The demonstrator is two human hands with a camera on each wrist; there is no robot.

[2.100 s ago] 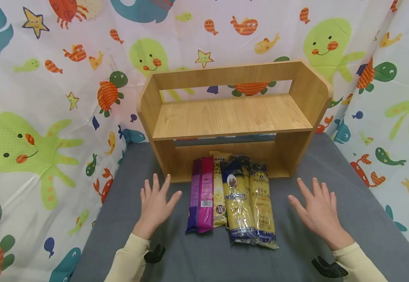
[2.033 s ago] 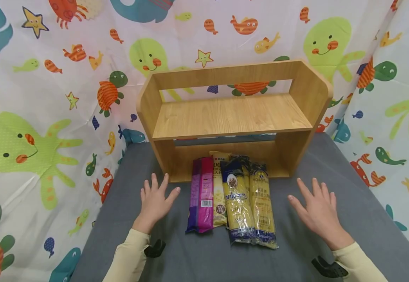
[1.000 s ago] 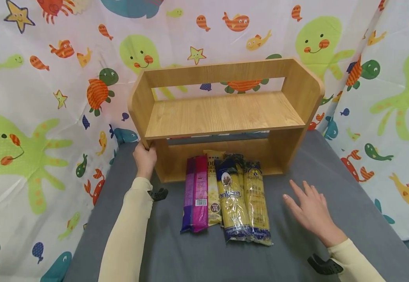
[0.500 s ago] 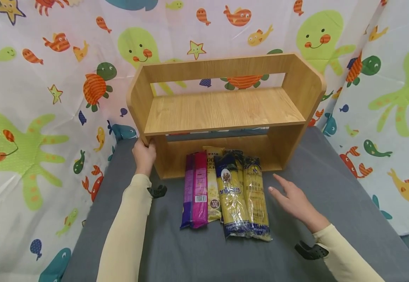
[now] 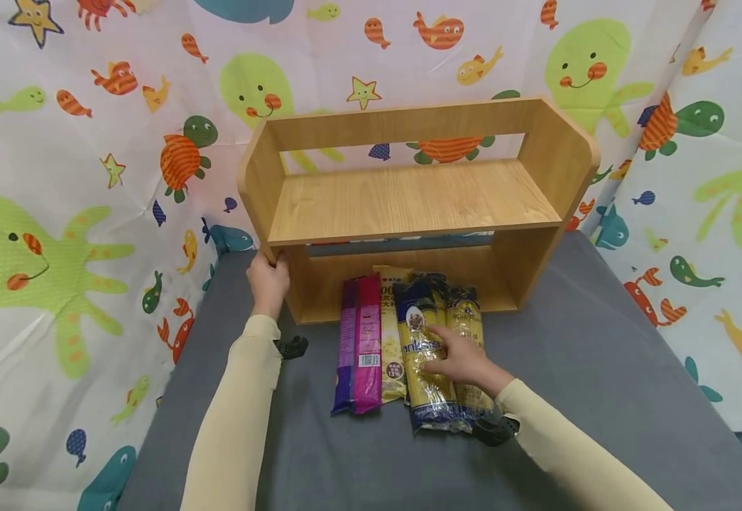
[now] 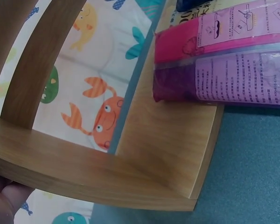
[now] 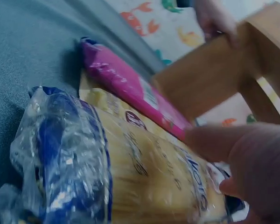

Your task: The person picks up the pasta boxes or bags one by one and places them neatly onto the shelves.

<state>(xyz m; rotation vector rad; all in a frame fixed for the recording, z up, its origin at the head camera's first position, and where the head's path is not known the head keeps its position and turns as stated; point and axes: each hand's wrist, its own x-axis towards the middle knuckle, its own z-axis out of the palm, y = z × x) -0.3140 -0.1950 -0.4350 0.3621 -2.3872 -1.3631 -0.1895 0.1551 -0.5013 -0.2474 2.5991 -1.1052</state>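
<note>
My left hand (image 5: 268, 284) grips the front edge of the left side panel of a two-tier wooden shelf (image 5: 415, 202); its fingers are partly hidden behind the panel. Over a clear-and-blue spaghetti packet (image 5: 423, 387) my right hand (image 5: 463, 360) spreads thumb and forefinger across the wrapper, not closed around it. A second yellow packet (image 5: 466, 312) lies beside it, partly under that hand, and another pokes out behind. To the left are a cream packet (image 5: 391, 348) and a pink-and-purple packet (image 5: 367, 326). Their far ends sit on the lower tier.
A dark grey cloth (image 5: 345, 468) covers the table under the shelf and packets. White curtains with sea-animal prints (image 5: 172, 64) hang behind and at both sides. The upper tier's board (image 5: 409, 202) overhangs the packets' far ends.
My left hand has gone from above the table to the shelf's left panel and holds it. My right hand has moved left from the table's right side onto the spaghetti packet.
</note>
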